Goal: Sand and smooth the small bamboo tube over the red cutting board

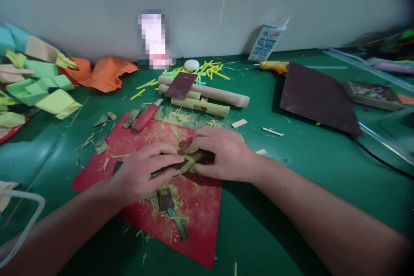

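A greenish-tan bamboo piece [190,163] lies low over a red sheet [200,215], between my two hands. My right hand [223,153] is closed around its right end, thumb and fingers on opposite sides. From the left, my left hand [150,168] presses a small dark strip, apparently sandpaper [181,164], against the bamboo with its fingers together. Part of the strip and of the bamboo is hidden under my fingers. A dark square scrap [166,199] and a narrow dark blade-like piece [179,224] rest among shavings just below my hands.
Behind the sheet lie a red-handled knife [147,117], bamboo tubes [200,107] and a wooden rod [223,95]. Folded papers [42,79] and orange paper [110,73] crowd the left. A dark sandpaper sheet [317,99], a small box [373,95] and a carton [268,42] stand right.
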Available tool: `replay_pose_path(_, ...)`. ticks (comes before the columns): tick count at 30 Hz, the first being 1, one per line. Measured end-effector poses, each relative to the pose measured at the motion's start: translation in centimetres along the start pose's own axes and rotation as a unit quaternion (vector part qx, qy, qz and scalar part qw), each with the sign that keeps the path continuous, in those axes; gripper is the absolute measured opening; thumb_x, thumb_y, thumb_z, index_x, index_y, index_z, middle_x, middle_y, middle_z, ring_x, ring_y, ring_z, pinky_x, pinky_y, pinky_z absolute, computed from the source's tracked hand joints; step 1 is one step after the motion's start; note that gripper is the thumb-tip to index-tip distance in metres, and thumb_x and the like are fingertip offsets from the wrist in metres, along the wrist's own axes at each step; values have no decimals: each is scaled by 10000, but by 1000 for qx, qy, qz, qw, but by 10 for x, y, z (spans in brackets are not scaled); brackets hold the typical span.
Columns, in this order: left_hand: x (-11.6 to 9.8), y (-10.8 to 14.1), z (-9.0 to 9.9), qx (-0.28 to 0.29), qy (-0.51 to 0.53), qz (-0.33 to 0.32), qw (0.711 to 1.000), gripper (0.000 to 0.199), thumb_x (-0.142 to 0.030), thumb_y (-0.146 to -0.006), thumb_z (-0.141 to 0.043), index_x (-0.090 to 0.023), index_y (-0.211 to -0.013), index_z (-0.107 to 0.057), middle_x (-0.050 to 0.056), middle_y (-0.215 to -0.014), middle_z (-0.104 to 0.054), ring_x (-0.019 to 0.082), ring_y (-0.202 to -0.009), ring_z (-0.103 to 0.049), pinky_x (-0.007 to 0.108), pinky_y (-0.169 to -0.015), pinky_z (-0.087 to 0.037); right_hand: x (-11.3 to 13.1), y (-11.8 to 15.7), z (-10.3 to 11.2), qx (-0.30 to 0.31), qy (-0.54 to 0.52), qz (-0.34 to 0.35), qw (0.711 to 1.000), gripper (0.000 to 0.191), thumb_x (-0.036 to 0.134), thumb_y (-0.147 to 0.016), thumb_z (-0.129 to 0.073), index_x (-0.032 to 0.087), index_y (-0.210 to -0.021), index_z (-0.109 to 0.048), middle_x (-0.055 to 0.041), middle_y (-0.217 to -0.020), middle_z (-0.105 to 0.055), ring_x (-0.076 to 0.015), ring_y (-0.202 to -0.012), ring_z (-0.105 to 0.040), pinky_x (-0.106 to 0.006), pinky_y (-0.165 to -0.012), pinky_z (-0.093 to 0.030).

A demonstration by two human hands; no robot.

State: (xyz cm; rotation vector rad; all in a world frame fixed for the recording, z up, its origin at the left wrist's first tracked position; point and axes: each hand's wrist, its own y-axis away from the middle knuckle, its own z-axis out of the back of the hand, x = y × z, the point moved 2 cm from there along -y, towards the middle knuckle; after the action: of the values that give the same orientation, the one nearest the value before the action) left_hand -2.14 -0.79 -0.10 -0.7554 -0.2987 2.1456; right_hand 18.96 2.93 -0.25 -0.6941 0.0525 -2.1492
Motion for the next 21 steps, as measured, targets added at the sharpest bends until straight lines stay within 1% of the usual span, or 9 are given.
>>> replay_pose_path(3,1,0,-1,3,25,27,999,192,-145,-897,-624,-162,-1066,-715,70,-1035,-696,129,-924,-691,209,-861,-569,0,0,0,1,2,1,1000,204,346,-784,-688,177,-897,-706,-22,-863,-653,-155,-793,-585,-263,-645,-370)
replay_pose_path(5,1,-1,-1,0,39,31,999,172,-166,-884,-646,-171,-1041,-716,65,-1028,-704,135,-916,-697,222,-852,-577,0,-1,0,2,2,3,1000,200,342,-779,-696,175,-890,-701,-19,-857,-647,-149,-783,-577,-260,-641,-368)
replay_pose_path(9,-2,-4,-4,-28,52,42,997,133,-216,-856,-687,-155,-974,-694,78,-982,-715,160,-900,-708,252,-806,-594,0,-1,1,1,1,4,1000,187,333,-778,-704,175,-877,-687,-14,-846,-639,-144,-781,-573,-254,-650,-369)
replay_pose_path(14,-5,-6,-6,-39,47,68,996,62,-196,-867,-671,-162,-913,-694,66,-941,-728,154,-885,-706,245,-799,-584,0,-2,1,10,-1,7,1000,192,356,-796,-688,185,-881,-676,-15,-842,-635,-148,-784,-569,-256,-648,-356)
replay_pose_path(16,-6,-6,-4,-38,27,80,996,75,-185,-879,-647,-173,-922,-707,54,-943,-737,153,-867,-709,251,-805,-583,1,-2,1,5,2,7,1000,192,366,-798,-680,191,-875,-675,-10,-820,-627,-145,-764,-558,-256,-637,-343)
replay_pose_path(19,-6,-6,-2,-36,12,119,992,114,-195,-887,-630,-182,-953,-723,45,-963,-752,162,-848,-719,259,-798,-592,1,-2,1,1,7,6,1000,181,357,-786,-683,191,-858,-673,-2,-800,-620,-137,-735,-543,-255,-620,-328)
replay_pose_path(21,-6,-6,-2,-37,25,154,987,110,-211,-875,-648,-191,-947,-729,38,-960,-757,169,-846,-725,264,-786,-599,1,-2,1,6,7,2,1000,180,342,-776,-690,190,-871,-679,-4,-826,-631,-140,-755,-557,-255,-627,-334)
